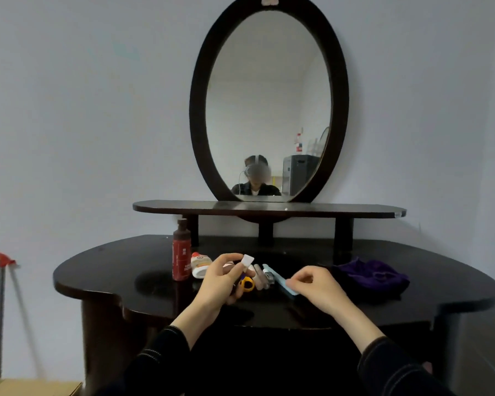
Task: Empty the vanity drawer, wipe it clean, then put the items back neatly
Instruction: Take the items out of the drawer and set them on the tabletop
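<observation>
On the dark vanity top (112,270) stand a red bottle (181,254) and a white tube (201,264) lying beside it. My left hand (220,281) pinches a small white-capped item (247,261) above the row of small things, which includes a yellow ring (247,284), slim pinkish sticks (260,277) and a light blue flat file (277,277). My right hand (312,284) hovers over the near end of the blue file with fingers curled; whether it holds the file is unclear. A purple cloth (375,274) lies crumpled at the right. The drawer is hidden below the top.
An oval mirror (269,107) stands on a raised shelf (269,208) behind the items. A red-handled pole (0,281) leans on the wall at left, and a cardboard box corner (26,388) sits at bottom left.
</observation>
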Demonstrator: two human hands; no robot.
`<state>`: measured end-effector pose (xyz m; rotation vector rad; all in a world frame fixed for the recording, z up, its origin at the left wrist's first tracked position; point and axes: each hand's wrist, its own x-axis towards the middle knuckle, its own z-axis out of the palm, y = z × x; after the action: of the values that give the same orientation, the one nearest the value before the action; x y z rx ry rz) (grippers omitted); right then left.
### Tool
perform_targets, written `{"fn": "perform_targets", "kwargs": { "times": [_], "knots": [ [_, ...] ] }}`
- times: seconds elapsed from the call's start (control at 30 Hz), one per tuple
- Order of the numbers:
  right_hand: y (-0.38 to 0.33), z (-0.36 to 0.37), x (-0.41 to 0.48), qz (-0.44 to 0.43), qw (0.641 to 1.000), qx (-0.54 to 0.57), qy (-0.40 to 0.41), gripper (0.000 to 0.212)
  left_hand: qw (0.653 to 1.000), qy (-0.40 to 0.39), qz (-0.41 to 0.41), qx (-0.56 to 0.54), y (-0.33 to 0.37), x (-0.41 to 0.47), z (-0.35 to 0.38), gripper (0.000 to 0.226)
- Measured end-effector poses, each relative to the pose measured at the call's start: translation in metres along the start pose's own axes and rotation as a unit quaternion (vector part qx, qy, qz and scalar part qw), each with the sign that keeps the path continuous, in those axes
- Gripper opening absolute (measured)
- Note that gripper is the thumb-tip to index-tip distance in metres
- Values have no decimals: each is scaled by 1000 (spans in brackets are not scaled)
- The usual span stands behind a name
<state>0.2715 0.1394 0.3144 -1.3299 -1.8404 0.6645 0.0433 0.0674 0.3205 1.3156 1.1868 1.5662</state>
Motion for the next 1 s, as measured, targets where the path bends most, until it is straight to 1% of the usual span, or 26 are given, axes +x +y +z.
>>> {"fn": "perform_targets", "kwargs": {
  "times": [0.03,0.1,0.17,0.23,0.3,0.43,0.53,0.6,0.63,0.67,0.73,0.77,0.8,0.83,0.87,0.93,1.0],
  "knots": [
    [-2,0,-2,-4,1000,20,-8,18,1000,2,-8,4,0,2,1,16],
    [-4,-2,-6,-5,994,107,10,13,999,-11,-32,0,1,5,2,17],
    [-6,-5,-10,2,983,182,29,11,998,-44,-49,1,2,5,5,18],
    [-10,-6,-13,0,974,224,9,13,995,-78,-49,26,4,3,9,21],
    [-15,-4,-17,-16,971,236,-32,16,991,-118,-35,46,3,1,12,21],
    [-18,-2,-20,-60,970,217,-93,19,981,-179,23,69,-2,0,10,18],
    [-16,-4,-21,-81,963,224,-126,18,976,-192,44,97,-5,0,10,15],
    [-15,-6,-21,-70,961,233,-127,16,977,-184,45,100,-5,-1,12,15],
    [-14,-6,-19,-53,959,254,-113,15,979,-170,48,98,-4,-2,13,14],
    [-13,-6,-17,-24,953,291,-81,14,983,-145,53,94,-3,-3,14,12],
    [-9,-8,-13,47,924,378,29,11,992,-69,58,87,-2,-4,13,11],
    [-6,-9,-11,70,911,396,91,9,994,-25,54,88,-3,-4,11,12],
    [-3,-10,-9,81,907,387,141,8,994,14,48,97,-4,-3,9,12],
    [-1,-10,-8,83,912,362,175,6,992,41,43,111,-4,-3,8,11],
    [0,-8,-7,80,922,325,193,6,989,51,42,128,-5,-3,8,11],
    [-2,-3,-5,76,953,227,189,4,982,40,57,177,-5,-5,11,13],
    [-6,1,-4,71,980,92,161,7,966,20,83,242,-7,-7,15,16]
  ]
}}
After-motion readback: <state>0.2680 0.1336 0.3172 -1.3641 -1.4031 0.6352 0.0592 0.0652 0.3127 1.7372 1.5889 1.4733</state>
